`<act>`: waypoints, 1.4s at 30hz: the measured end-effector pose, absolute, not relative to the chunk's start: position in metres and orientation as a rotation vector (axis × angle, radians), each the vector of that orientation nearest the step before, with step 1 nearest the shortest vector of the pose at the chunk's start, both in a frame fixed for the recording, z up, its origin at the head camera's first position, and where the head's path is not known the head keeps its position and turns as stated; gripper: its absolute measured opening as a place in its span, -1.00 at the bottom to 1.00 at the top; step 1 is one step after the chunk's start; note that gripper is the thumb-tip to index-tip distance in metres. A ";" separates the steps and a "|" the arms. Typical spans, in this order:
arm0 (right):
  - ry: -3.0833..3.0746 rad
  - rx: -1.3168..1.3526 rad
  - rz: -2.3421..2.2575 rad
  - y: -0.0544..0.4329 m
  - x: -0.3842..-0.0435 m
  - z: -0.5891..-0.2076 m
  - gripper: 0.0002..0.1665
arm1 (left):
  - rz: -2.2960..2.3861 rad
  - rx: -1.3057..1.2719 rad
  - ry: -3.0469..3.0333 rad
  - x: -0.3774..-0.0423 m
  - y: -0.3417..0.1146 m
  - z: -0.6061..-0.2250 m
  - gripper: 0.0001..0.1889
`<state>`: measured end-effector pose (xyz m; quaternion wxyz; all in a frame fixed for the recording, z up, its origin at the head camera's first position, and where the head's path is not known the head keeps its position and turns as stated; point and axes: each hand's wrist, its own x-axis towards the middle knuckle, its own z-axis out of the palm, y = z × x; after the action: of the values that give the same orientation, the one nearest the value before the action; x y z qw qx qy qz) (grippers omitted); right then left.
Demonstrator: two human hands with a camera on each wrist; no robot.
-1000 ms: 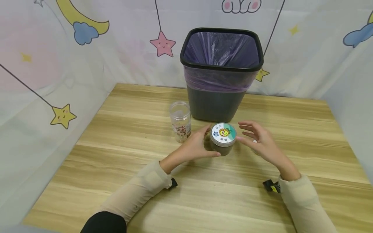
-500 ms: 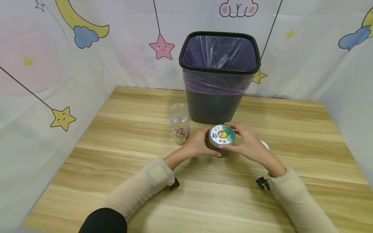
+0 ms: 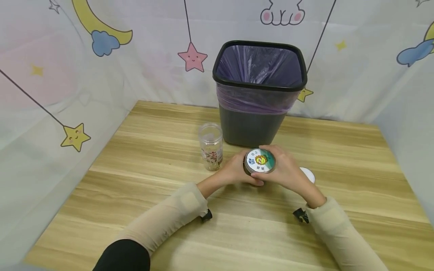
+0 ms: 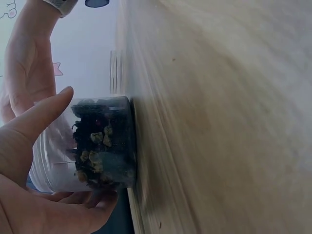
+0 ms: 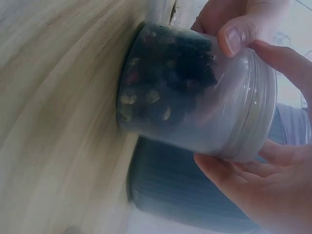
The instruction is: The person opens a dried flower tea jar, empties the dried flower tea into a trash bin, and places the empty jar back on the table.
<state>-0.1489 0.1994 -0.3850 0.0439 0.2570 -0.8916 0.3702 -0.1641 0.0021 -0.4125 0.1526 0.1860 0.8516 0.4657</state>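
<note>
A short clear plastic jar with dark contents and pale yellowish bits stands on the table before me. Its round lid carries a white and green label with a cartoon sunflower. My left hand grips the jar's body from the left, thumb along the near side. From the right, my right hand curls its fingers and thumb around the lid at the top. In the left wrist view the jar shows dark pieces filling its lower part, and the left thumb and fingers lie on opposite sides of it.
A taller clear plastic container with red print stands left of the jar. Close behind is a dark grey bin lined with a purple bag. A white disc lies right of my right hand. Printed curtains close off the table's back and sides.
My right hand has come in from the right and taken hold of the lid. My left hand has stayed at the jar, fingers drawn closer around it. More of the white disc now shows.
</note>
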 end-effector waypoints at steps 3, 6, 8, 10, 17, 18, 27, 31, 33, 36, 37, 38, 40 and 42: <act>-2.735 0.752 1.153 0.199 -0.148 -0.384 0.00 | 1.344 0.516 2.454 -0.164 0.003 -0.411 0.01; -2.748 0.712 1.184 0.199 -0.148 -0.381 0.02 | 1.368 0.499 2.460 -0.163 0.003 -0.410 0.00; -2.755 0.687 1.208 0.199 -0.147 -0.377 0.03 | 1.383 0.495 2.463 -0.163 0.002 -0.408 -0.01; -2.760 0.666 1.233 0.200 -0.147 -0.374 0.02 | 1.400 0.504 2.467 -0.163 0.002 -0.407 -0.01; -2.764 0.638 1.258 0.199 -0.147 -0.366 0.03 | 1.440 0.563 2.480 -0.162 0.000 -0.406 -0.01; -2.764 0.634 1.261 0.199 -0.146 -0.365 0.03 | 1.447 0.568 2.476 -0.161 0.000 -0.405 -0.01; -2.730 0.661 1.258 0.198 -0.145 -0.355 -0.06 | 1.528 0.609 2.464 -0.158 -0.001 -0.401 -0.02; -2.731 0.730 1.206 0.199 -0.145 -0.349 -0.15 | 1.565 0.630 2.448 -0.158 -0.002 -0.402 -0.03; -2.757 0.761 1.157 0.200 -0.145 -0.345 -0.15 | 1.576 0.643 2.443 -0.158 -0.003 -0.401 -0.03; -2.815 0.805 1.076 0.201 -0.145 -0.339 -0.09 | 1.581 0.670 2.440 -0.157 -0.003 -0.400 -0.02; -2.835 0.821 1.056 0.202 -0.145 -0.336 -0.08 | 1.579 0.679 2.438 -0.157 -0.004 -0.399 -0.03; -2.851 0.842 1.028 0.202 -0.146 -0.334 -0.07 | 1.573 0.685 2.440 -0.157 -0.004 -0.399 -0.02; -2.872 0.895 0.984 0.203 -0.146 -0.330 -0.06 | 1.559 0.700 2.445 -0.156 -0.005 -0.397 -0.02; -2.875 0.954 0.953 0.203 -0.147 -0.326 -0.08 | 1.538 0.713 2.451 -0.156 -0.005 -0.397 -0.03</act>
<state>-0.1473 0.2027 -0.3259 -0.0169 0.3005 -0.9052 0.3000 -0.1557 -0.0049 -0.3967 0.0806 0.2384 0.8197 0.5146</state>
